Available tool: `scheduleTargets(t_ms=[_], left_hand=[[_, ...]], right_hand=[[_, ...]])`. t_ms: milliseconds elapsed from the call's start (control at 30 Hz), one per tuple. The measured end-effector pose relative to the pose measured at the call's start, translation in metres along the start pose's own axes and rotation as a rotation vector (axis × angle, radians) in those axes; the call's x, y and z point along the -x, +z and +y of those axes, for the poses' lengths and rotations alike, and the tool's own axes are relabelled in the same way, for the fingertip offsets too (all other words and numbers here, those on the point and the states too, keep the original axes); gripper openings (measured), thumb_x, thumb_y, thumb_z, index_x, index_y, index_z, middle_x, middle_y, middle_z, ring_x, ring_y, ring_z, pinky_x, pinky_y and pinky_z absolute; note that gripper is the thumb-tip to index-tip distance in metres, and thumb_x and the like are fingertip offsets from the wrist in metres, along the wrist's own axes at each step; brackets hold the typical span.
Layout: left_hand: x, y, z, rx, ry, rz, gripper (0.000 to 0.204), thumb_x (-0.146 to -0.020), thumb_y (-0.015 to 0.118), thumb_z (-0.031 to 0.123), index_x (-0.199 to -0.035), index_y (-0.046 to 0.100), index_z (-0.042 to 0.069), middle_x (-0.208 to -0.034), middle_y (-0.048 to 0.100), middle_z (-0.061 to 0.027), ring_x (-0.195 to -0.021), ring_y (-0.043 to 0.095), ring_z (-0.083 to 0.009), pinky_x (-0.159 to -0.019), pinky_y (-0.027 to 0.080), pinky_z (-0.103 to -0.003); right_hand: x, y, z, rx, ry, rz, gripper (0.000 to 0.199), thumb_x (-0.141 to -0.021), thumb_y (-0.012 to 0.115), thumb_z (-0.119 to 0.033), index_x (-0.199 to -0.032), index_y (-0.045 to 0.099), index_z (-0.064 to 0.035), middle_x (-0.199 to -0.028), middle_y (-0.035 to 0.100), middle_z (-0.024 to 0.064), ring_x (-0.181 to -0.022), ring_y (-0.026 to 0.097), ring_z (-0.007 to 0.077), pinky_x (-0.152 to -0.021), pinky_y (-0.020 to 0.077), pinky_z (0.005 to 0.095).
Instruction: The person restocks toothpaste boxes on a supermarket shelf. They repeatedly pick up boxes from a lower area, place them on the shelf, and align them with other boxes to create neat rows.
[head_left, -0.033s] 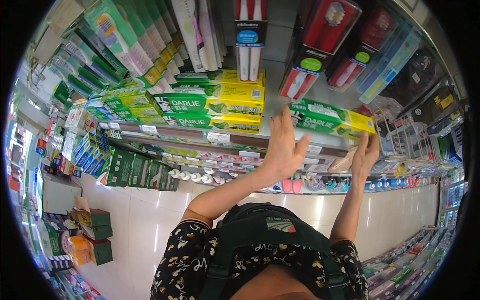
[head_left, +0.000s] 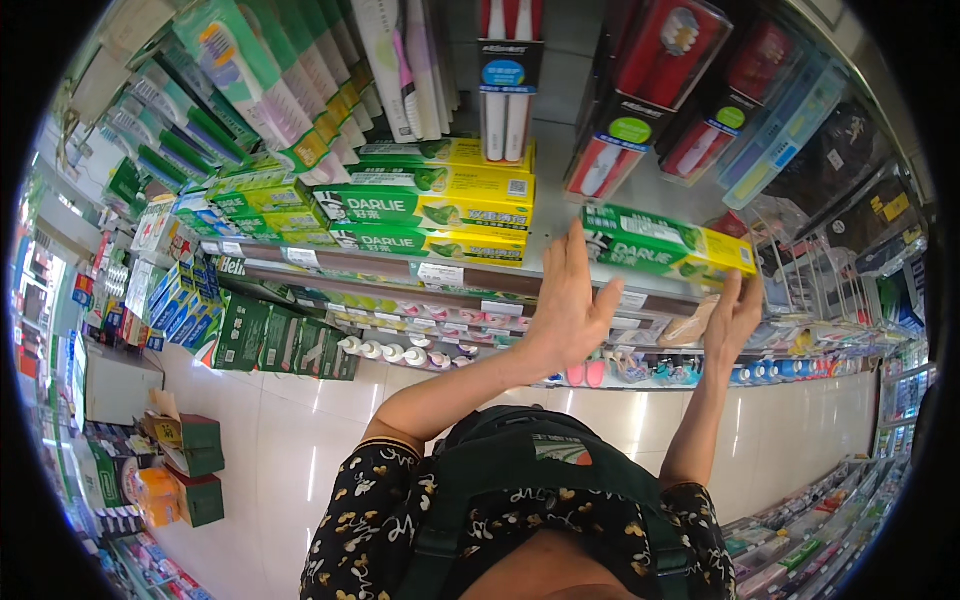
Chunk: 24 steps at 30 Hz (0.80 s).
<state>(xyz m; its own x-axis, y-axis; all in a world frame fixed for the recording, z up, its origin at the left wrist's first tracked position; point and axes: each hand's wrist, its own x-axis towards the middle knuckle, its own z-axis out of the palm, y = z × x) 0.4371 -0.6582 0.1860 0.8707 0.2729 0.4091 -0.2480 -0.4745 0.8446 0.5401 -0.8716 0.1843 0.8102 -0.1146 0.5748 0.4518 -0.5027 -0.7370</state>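
Note:
A green and yellow toothpaste box [head_left: 665,243] lies lengthwise at the shelf's front, its right end angled toward me. My right hand [head_left: 735,315] has its fingertips on the near right corner of that box and grips it there. Beside the box's left end, my left hand [head_left: 572,315] is open, fingers stretched forward and thumb apart, with nothing in it. To the left stand stacked toothpaste boxes [head_left: 430,208] of the same green and yellow. Parts of the right hand's grip are hidden behind its own fingers.
Packaged toothbrushes [head_left: 507,90] hang above the shelf, with red-backed packs [head_left: 610,150] to their right. A wire rack [head_left: 800,275] borders the right side. Lower shelves hold pump bottles [head_left: 390,353]. Cardboard boxes [head_left: 190,450] rest on the floor at left.
The shelf goods appear very slightly farther right in the picture. Both hands and the toothpaste box keep nearly the same places relative to each other.

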Motion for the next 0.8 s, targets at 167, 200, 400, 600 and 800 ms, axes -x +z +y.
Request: scheduleTargets(t_ms=[167,200,400,600,800], left_hand=[[0.054,-0.029,0.005,0.020,0.084,0.072,0.076,-0.089,0.063,0.009,-0.148,0.021,-0.011,-0.134,0.041,-0.0256,-0.119,0.044,-0.0355,-0.103,0.036,-0.043],[0.064,-0.042,0.003,-0.026,0.077,0.131,0.076,-0.088,0.063,0.010,-0.148,0.022,-0.011,-0.132,0.043,-0.0259,-0.118,0.045,-0.0363,-0.102,0.035,-0.044],[0.087,-0.121,-0.024,-0.178,0.075,0.499,0.067,-0.089,0.062,0.006,-0.147,0.032,-0.008,-0.121,0.049,-0.0172,-0.109,0.047,-0.0258,-0.097,0.039,-0.037],[0.066,-0.170,-0.039,-0.165,0.009,0.746,0.060,-0.089,0.061,-0.005,-0.145,0.038,-0.004,-0.127,0.051,-0.0145,-0.110,0.050,-0.0197,-0.098,0.041,-0.031],[0.032,-0.185,-0.080,-0.379,0.078,0.771,0.056,-0.086,0.068,-0.004,-0.137,0.046,-0.005,-0.128,0.052,-0.0170,-0.112,0.054,-0.0233,-0.100,0.045,-0.035]], right_hand=[[0.037,-0.014,-0.008,0.128,-0.087,0.020,0.029,-0.099,0.054,-0.013,-0.120,0.055,0.0070,-0.100,0.061,0.0184,-0.084,0.056,0.0247,-0.077,0.0462,0.0357],[0.049,-0.012,-0.013,0.131,-0.134,-0.016,0.030,-0.098,0.055,-0.013,-0.121,0.055,0.0068,-0.101,0.061,0.0184,-0.084,0.056,0.0251,-0.076,0.0459,0.0359],[0.090,0.045,-0.084,-0.050,-0.407,-0.176,0.039,-0.088,0.060,-0.001,-0.126,0.051,0.0085,-0.100,0.056,0.0151,-0.083,0.049,0.0227,-0.072,0.0421,0.0332],[0.103,0.099,-0.126,-0.170,-0.432,-0.318,0.055,-0.080,0.064,0.006,-0.130,0.045,0.0142,-0.109,0.055,0.0269,-0.094,0.054,0.0386,-0.080,0.0461,0.0428],[0.089,0.141,-0.130,-0.152,-0.554,-0.213,0.056,-0.080,0.066,0.006,-0.131,0.045,0.0139,-0.107,0.055,0.0267,-0.094,0.054,0.0397,-0.080,0.0460,0.0458]])
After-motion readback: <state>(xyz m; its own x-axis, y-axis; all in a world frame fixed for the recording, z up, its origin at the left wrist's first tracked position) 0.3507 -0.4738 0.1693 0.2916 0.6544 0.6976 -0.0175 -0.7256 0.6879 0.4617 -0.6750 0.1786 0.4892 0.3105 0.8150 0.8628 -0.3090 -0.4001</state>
